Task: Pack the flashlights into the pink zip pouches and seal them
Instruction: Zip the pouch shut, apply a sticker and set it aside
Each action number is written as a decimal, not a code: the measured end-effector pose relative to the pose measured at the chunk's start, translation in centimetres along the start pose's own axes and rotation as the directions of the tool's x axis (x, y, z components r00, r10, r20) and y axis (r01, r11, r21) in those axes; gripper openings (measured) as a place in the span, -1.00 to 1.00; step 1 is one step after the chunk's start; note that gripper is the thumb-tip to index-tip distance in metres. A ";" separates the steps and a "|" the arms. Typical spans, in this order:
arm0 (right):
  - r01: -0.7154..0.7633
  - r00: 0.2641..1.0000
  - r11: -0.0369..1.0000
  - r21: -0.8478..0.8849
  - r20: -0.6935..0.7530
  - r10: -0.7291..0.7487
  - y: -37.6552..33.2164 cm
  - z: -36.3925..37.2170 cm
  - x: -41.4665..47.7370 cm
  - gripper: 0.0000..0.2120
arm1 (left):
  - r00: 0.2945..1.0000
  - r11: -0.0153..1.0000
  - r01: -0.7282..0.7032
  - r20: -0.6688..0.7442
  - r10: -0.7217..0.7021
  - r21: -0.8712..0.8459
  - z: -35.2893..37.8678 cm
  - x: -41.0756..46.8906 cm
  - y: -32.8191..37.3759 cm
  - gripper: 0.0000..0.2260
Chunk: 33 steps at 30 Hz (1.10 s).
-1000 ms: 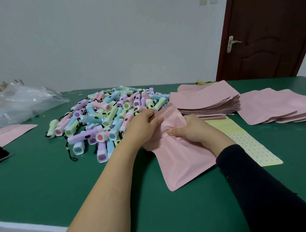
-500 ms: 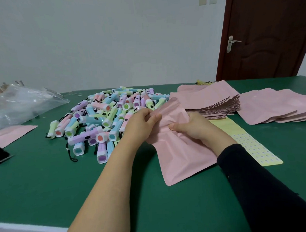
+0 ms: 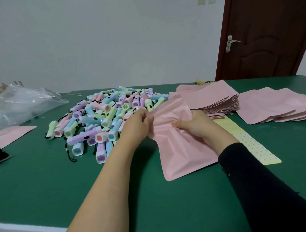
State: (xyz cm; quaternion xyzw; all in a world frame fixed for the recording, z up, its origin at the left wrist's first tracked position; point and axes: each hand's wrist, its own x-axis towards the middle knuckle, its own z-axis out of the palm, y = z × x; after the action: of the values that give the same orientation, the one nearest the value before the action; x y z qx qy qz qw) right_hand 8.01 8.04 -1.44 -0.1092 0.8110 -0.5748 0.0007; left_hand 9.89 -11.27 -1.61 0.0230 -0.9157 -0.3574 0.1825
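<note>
- Flashlights [image 3: 103, 118] lie in a pastel heap on the tabletop [image 3: 46, 182], left of my hands; I have picked none up yet.
- My left hand [image 3: 135, 125] has its fingers [image 3: 148, 118] curled, pinching the left edge of the pink pouch [image 3: 178, 146] near its mouth.
- That pouch has risen since a second ago: its mouth end stands higher and its bottom corner is drawn in (I judge I am working the zip open, so filling comes next).
- My right hand [image 3: 194, 123] has its fingers curled round the right edge, thumb on top.
- Spare pouches [image 3: 214, 102] are stacked just beyond.
</note>
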 end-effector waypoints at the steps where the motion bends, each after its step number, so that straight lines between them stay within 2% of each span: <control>1: -0.002 1.000 1.000 0.007 -0.001 0.002 0.0 0.0 0.0 -0.88 | 1.000 1.000 0.014 -0.007 -0.014 -0.008 0.0 0.0 0.0 -0.73; 5: -0.010 1.000 0.994 0.105 -0.028 0.013 0.0 -0.3 0.2 -0.89 | 0.997 0.985 0.050 -0.052 -0.060 -0.167 -0.4 -0.1 -0.1 -0.70; 9: -0.022 1.000 0.986 0.163 -0.015 0.025 0.0 -0.3 0.2 -0.89 | 0.992 0.965 0.070 -0.089 -0.095 -0.254 -0.3 -0.3 0.3 -0.65; 14: -0.039 0.999 0.959 0.280 -0.008 0.043 0.1 -0.6 0.3 -0.92 | 0.987 0.860 0.061 -0.099 -0.129 -0.507 -0.4 -0.4 0.4 -0.67; 17: -0.049 0.998 0.953 0.298 -0.011 0.054 0.3 -0.7 0.4 -0.92 | 0.990 0.846 0.044 -0.090 -0.108 -0.531 -0.3 -0.6 0.5 -0.69; 19: -0.043 0.997 0.942 0.333 -0.040 0.059 0.2 -0.7 0.5 -0.90 | 0.989 0.816 0.124 0.004 -0.148 -0.565 -0.1 -0.8 0.7 -0.71; 21: -0.024 0.995 0.921 0.389 -0.082 0.060 0.2 -0.6 0.6 -0.90 | 0.958 0.741 0.283 0.218 -0.187 -0.609 -0.1 -1.0 1.2 -0.66; 22: -0.014 0.993 0.910 0.414 -0.099 0.060 0.1 -0.6 0.7 -0.90 | 0.932 0.722 0.340 0.317 -0.175 -0.603 0.0 -1.0 1.4 -0.64; 24: -0.004 0.992 0.892 0.452 -0.111 0.061 0.1 -0.4 0.8 -0.89 | 0.899 0.704 0.384 0.417 -0.136 -0.598 0.5 -1.2 1.8 -0.68; 27: -0.023 0.994 0.864 0.503 -0.084 0.075 -0.1 -0.1 0.9 -0.83 | 0.910 0.632 0.382 0.394 -0.130 -0.674 0.7 -1.3 2.0 -0.82; 31: -0.087 0.995 0.830 0.551 0.001 0.104 -0.2 -0.1 1.0 -0.73 | 0.931 0.605 0.350 0.337 -0.139 -0.715 0.8 -1.1 1.9 -0.88; 33: -0.080 0.995 0.835 0.544 -0.009 0.101 -0.2 0.1 0.9 -0.77 | 0.938 0.604 0.334 0.318 -0.138 -0.724 0.8 -1.1 1.9 -0.90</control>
State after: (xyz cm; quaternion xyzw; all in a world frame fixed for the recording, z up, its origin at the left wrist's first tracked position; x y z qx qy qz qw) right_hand 7.16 7.76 -1.14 -0.0555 0.6193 -0.7820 0.0437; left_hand 10.79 -9.13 -1.29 0.0233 -0.6792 -0.7333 0.0185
